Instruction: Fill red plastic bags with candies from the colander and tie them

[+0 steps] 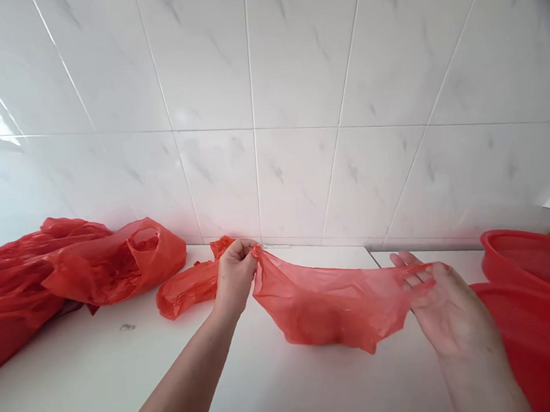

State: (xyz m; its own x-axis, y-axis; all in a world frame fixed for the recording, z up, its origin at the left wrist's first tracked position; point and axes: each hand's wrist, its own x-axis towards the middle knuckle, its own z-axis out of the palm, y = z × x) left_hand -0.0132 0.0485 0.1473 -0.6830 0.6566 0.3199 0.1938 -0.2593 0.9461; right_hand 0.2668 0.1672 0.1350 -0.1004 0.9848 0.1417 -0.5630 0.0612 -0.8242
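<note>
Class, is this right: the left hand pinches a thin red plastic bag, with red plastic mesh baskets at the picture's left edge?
One slip: the head view shows the red plastic mesh baskets at the right edge, not left. The left hand does pinch the thin red plastic bag.

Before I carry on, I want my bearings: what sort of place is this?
Probably a kitchen or utility room, though no sink or appliance shows to settle it. The tiled wall, white worktop and red baskets suggest it.
</note>
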